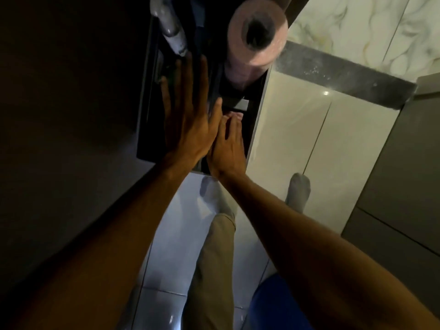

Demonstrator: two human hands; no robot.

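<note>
A dark box-like holder (152,120) is fixed to the wall ahead of me. My left hand (188,115) lies flat on its dark front with the fingers straight and spread. My right hand (227,144) reaches into the open right part of the holder, fingers straight and close together; the fingertips sit in shadow near a grey metal piece (240,104). A pink paper roll (257,32) sits in the holder above both hands. A grey curved handle (171,27) shows at the upper left.
Glossy cream wall tiles (297,129) fill the right side, with a dark speckled band (345,72) across them. Below are a pale tiled floor (181,234), my khaki trouser leg (214,258), a grey sock (298,189) and a blue object (278,303).
</note>
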